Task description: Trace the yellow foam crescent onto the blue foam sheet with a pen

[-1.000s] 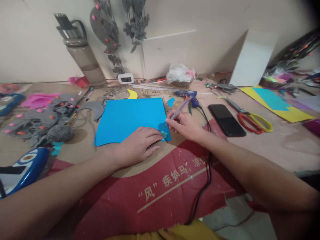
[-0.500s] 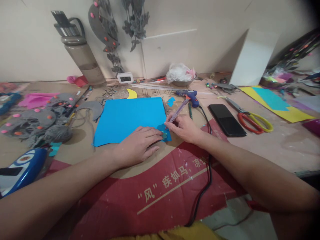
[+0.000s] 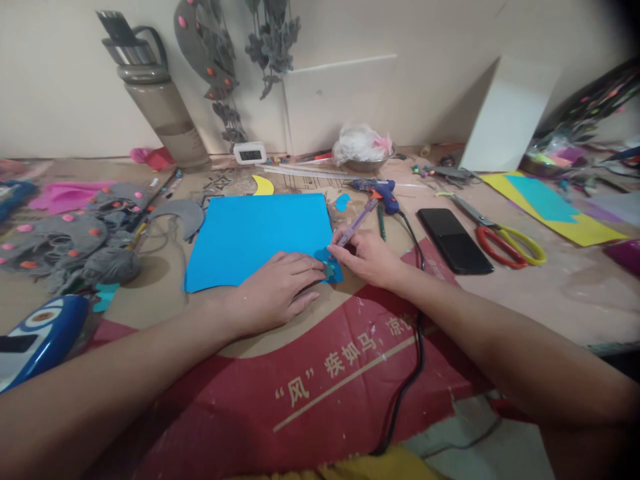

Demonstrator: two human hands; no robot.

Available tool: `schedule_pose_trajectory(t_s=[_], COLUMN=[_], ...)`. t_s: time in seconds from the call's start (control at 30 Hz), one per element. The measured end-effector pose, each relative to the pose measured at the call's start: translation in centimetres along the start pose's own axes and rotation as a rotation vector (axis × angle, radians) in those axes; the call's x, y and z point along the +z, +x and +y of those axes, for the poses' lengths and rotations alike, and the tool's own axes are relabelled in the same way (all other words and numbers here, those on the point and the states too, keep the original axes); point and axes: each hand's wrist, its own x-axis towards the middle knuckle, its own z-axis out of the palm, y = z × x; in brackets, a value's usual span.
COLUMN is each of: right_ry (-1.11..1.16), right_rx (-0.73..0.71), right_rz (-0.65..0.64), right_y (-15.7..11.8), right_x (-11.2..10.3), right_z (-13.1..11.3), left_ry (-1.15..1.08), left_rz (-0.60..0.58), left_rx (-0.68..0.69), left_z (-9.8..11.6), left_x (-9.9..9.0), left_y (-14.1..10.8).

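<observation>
A bright blue sheet (image 3: 260, 233) lies flat on the cardboard. My left hand (image 3: 280, 290) rests on its lower right part, palm down with fingers stretched out. Its fingertips touch a small teal cut-out (image 3: 330, 271) at the sheet's right corner. My right hand (image 3: 367, 257) grips a pale purple pen (image 3: 357, 223), its tip down beside the cut-out; the exact tip contact is hidden by my fingers. Beyond the pen lie a small blue cut-out (image 3: 343, 203) and a blue glue gun (image 3: 383, 190).
To the right are a black phone (image 3: 454, 241) and scissors (image 3: 500, 240) with red and yellow handles. The glue gun's black cord (image 3: 417, 360) runs to the front edge. Grey felt pieces (image 3: 80, 233) lie left, a bottle (image 3: 160, 107) behind. A yellow crescent (image 3: 263, 185) lies beyond the sheet.
The view has shifted very slightly, so things on the left sit a little further left. Both hands hold nearly the same place, and the pen stays in my right hand.
</observation>
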Motion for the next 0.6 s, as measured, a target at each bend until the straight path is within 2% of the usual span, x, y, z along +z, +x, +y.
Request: schedule_pose_trajectory(t_s=[0.6], right_ry=[0.008], right_rx=[0.022], right_rz=[-0.019], right_y=[-0.04], right_x=[0.08], right_z=[-0.06], left_ry=[-0.016], left_rz=[-0.002], left_rx=[-0.001], left_z=[0.00], left_x=[-0.01], left_y=[-0.02])
